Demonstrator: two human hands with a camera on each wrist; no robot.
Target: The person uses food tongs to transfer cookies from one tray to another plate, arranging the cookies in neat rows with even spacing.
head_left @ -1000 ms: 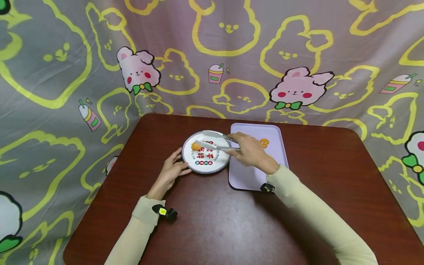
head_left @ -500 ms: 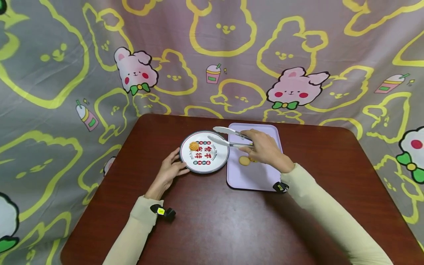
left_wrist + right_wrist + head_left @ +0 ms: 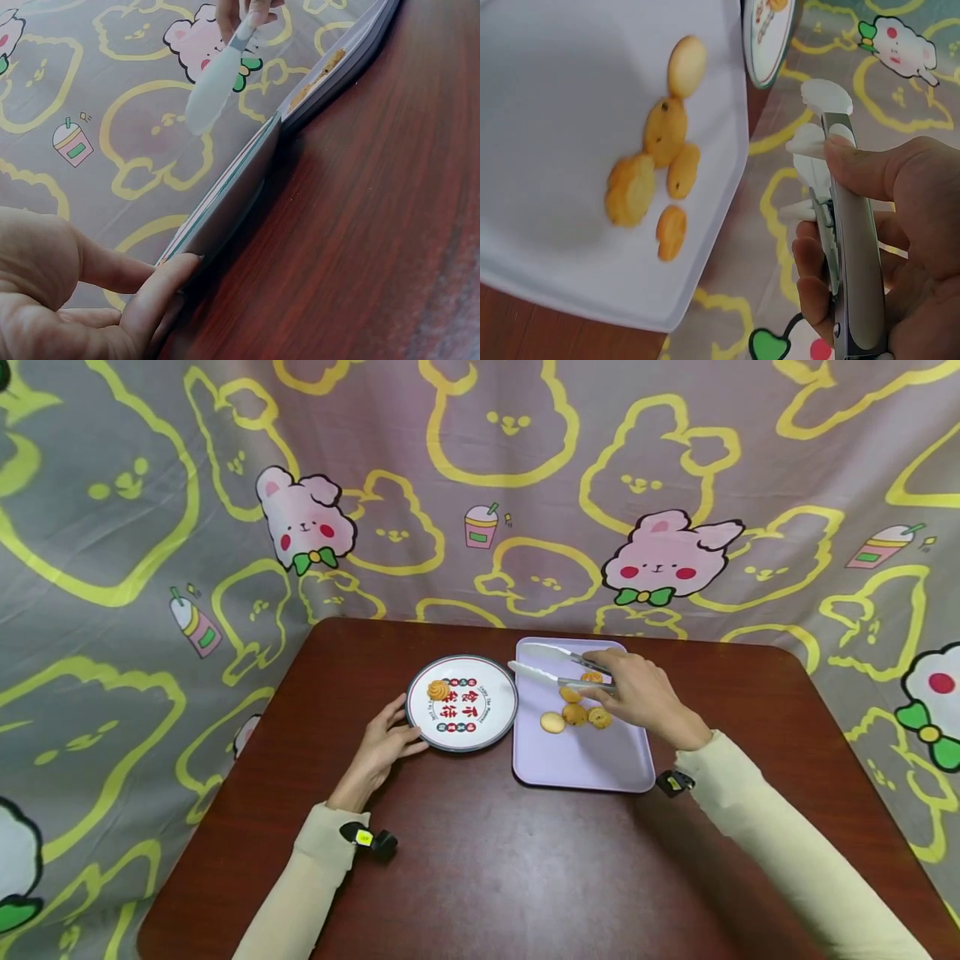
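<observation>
My left hand (image 3: 382,747) holds the left rim of a round white plate (image 3: 491,718) with red lettering and a dark edge; in the left wrist view the thumb (image 3: 161,296) lies along that rim. One swirled cookie (image 3: 438,690) sits on the plate's left part. My right hand (image 3: 637,689) grips metal tongs (image 3: 536,673) with pale tips, the arms spread and nothing between them. The tongs are over the far part of a lilac tray (image 3: 570,764). Several cookies lie on it, among them a smooth round cookie (image 3: 552,722) and a dotted cookie (image 3: 665,131).
The plate stands close against the tray's left side. Both are on a dark red-brown table (image 3: 465,843). A patterned curtain (image 3: 420,468) with cartoon bears and rabbits hangs behind and to the left of the table.
My right hand has drawn the tongs right, off the swirled cookie on the plate and over the tray. More tray cookies show now. The left hand stays at the plate's rim.
</observation>
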